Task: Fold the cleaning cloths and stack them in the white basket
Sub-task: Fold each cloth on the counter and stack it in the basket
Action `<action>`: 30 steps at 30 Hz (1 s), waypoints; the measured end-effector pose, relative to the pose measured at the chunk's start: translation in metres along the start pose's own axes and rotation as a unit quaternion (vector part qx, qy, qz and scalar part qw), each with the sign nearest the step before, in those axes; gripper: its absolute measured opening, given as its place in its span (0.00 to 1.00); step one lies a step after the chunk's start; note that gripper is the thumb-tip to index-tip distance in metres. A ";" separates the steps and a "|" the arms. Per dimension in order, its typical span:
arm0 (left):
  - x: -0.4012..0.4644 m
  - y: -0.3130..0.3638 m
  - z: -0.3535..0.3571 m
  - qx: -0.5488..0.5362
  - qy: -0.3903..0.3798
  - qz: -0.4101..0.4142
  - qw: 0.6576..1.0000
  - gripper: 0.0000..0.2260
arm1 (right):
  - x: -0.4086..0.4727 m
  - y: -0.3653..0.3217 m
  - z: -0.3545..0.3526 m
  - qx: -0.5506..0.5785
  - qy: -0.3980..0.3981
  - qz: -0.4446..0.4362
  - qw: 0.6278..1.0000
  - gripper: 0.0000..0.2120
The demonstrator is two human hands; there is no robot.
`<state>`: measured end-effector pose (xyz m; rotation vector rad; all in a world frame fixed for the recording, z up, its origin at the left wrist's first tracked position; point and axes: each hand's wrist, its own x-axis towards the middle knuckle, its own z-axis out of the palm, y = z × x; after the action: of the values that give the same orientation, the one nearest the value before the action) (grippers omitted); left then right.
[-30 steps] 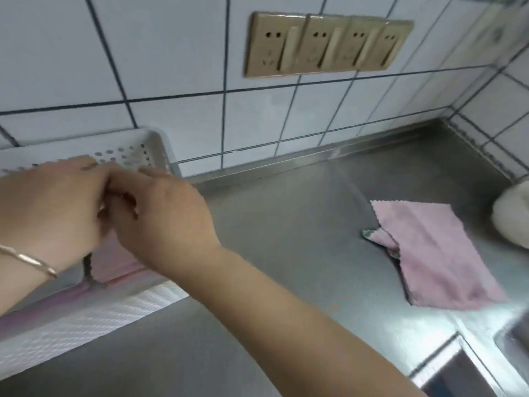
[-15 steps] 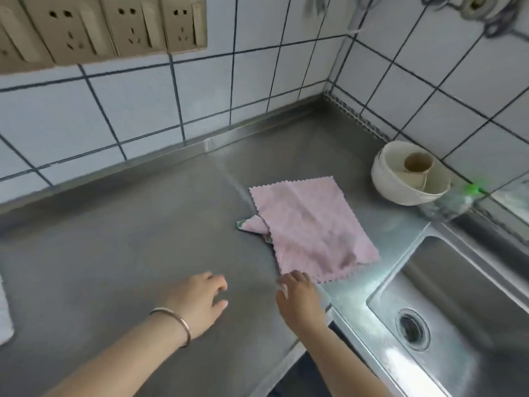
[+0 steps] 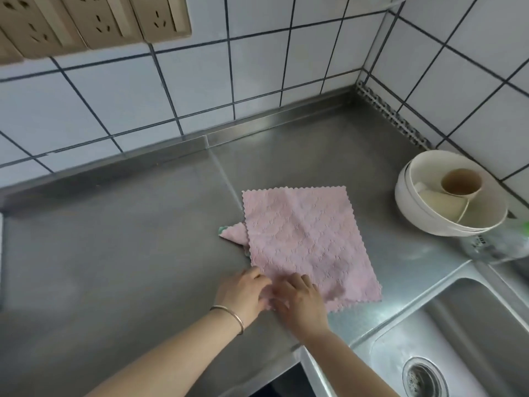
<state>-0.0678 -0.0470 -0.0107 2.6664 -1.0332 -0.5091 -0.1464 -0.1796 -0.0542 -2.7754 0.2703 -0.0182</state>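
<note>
A pink cleaning cloth (image 3: 303, 239) lies spread flat on the steel counter (image 3: 114, 253). From under its left edge pokes a second cloth's corner (image 3: 232, 234), pink with a green rim. My left hand (image 3: 243, 290) pinches the pink cloth's near left corner. My right hand (image 3: 300, 305) rests beside it with its fingers flat on the cloth's near edge. Only a white sliver of the basket (image 3: 1, 253) shows at the far left edge of the view.
A stack of white bowls (image 3: 449, 222) holding a beige cup stands at the right by the wall. A clear plastic bottle (image 3: 501, 242) lies beside it. The sink (image 3: 458, 353) opens at the near right. Wall sockets (image 3: 94, 21) hang above.
Both hands left the basket and the view swung right. They crossed the counter, and now they meet at the pink cloth's near left corner.
</note>
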 end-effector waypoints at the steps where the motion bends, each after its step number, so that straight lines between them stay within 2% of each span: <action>1: 0.003 0.001 0.000 0.014 0.011 0.019 1.000 0.08 | 0.000 0.002 0.001 0.009 0.004 0.001 1.000 0.05; 3: 0.007 0.002 0.000 0.072 -0.028 0.042 0.996 0.10 | 0.002 0.004 0.001 0.023 0.011 0.003 1.000 0.08; 6: 0.014 -0.003 0.005 0.109 -0.040 0.038 0.992 0.12 | 0.006 0.005 0.001 0.026 0.042 0.007 0.999 0.13; 8: 0.012 -0.003 0.003 0.108 -0.028 0.038 0.993 0.10 | 0.007 0.004 0.003 0.033 0.066 0.002 0.997 0.11; 12: 0.019 -0.008 -0.002 0.057 0.056 0.041 0.996 0.04 | 0.007 0.010 -0.001 0.025 0.113 -0.070 0.991 0.01; 15: 0.031 -0.010 -0.025 -0.012 0.117 0.035 0.992 0.06 | 0.020 0.031 -0.023 -0.039 0.155 -0.065 0.985 0.09; 17: 0.041 -0.010 -0.049 -0.020 0.168 0.025 0.985 0.10 | 0.034 0.047 -0.049 -0.058 0.207 -0.046 0.976 0.13; 20: 0.059 -0.016 -0.095 -0.093 0.207 -0.032 0.973 0.20 | 0.060 0.069 -0.098 -0.096 0.280 -0.026 0.955 0.12; 22: 0.069 -0.027 -0.126 -0.118 0.244 -0.041 0.962 0.18 | 0.082 0.075 -0.130 -0.119 0.307 -0.018 0.944 0.08; 25: 0.076 -0.048 -0.177 -0.106 0.312 -0.046 0.943 0.12 | 0.121 0.060 -0.175 -0.123 0.338 -0.051 0.932 0.05; 28: 0.066 -0.078 -0.227 -0.137 0.387 -0.064 0.909 0.16 | 0.159 0.015 -0.216 -0.067 0.364 -0.077 0.926 0.13; 30: 0.049 -0.107 -0.260 -0.141 0.416 -0.084 0.894 0.13 | 0.182 -0.025 -0.229 -0.025 0.356 -0.089 0.930 0.13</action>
<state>0.1351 0.0206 0.1789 2.3135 -0.4259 0.4209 0.0262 -0.2699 0.1658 -2.7171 0.1898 -1.0863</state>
